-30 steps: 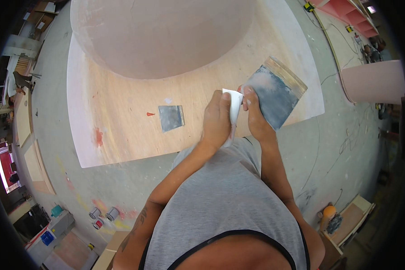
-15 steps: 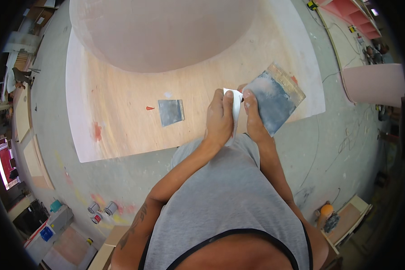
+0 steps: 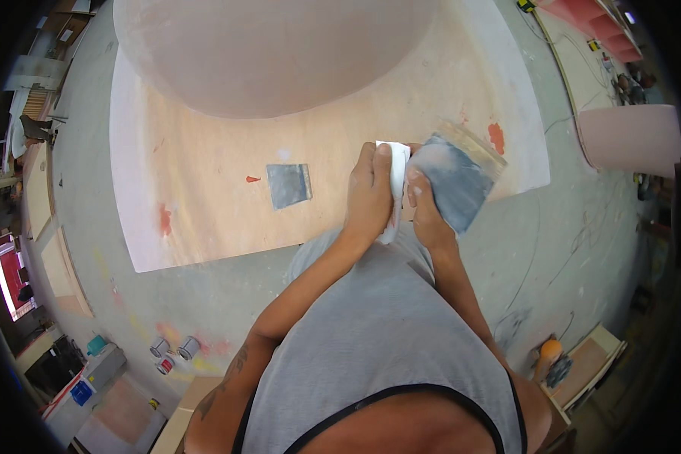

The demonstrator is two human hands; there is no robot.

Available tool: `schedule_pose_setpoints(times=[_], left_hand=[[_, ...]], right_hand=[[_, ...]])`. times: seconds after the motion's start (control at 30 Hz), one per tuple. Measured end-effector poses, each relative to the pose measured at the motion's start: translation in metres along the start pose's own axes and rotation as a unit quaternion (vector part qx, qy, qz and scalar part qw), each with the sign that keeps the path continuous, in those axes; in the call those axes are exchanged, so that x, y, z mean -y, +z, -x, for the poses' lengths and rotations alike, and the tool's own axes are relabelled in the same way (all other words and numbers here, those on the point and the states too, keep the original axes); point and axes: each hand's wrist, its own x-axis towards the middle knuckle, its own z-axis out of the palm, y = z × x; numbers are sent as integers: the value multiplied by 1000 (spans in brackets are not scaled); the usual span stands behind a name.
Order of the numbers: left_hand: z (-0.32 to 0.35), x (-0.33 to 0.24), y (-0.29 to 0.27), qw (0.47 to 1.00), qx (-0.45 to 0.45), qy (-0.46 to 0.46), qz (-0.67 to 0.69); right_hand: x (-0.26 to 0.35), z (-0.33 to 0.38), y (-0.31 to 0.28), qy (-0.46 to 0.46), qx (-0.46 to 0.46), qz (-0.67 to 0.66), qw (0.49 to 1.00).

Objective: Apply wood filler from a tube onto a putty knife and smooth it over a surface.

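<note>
My left hand (image 3: 367, 189) is closed round a narrow white thing (image 3: 396, 181), which looks like a flattened tube or folded sheet; I cannot tell which. Close beside it, my right hand (image 3: 429, 212) grips a flat scraper-like plate (image 3: 461, 178), smeared blue-grey, with a tan strip along its far edge. The plate is tilted over the wooden board (image 3: 219, 197). A smaller grey square plate (image 3: 287, 187) with a tan edge lies on the board, left of my hands. Next to it is a small red blob (image 3: 253, 179).
A large pale rounded form (image 3: 272, 53) rises from the board's far part. Red smears (image 3: 495, 138) mark the board's right side. Cans (image 3: 188, 348) stand on the floor at lower left. A pinkish cylinder (image 3: 632, 140) stands at right, near cables.
My right hand has shifted the smeared plate slightly left and nearer, tilting it and uncovering more of the red smear on the right. The white thing has turned slightly in my left hand.
</note>
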Motion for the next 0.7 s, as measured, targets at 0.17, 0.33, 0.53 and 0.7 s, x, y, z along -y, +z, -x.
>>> schedule_pose_setpoints(times=[0.17,0.33,0.53,0.7], left_hand=[[0,-26,-1,988,46,-87,122],[-8,-23,-4,959,42,-163,230],[-35,8,-29,883,50,-235,403],[-48,38,-43,837,19,-267,477]], right_hand=[[14,-17,-18,-80,14,8,997],[8,-23,-16,-99,15,-18,995],[-10,-12,-24,-9,36,48,998],[-28,4,-26,23,60,44,997]])
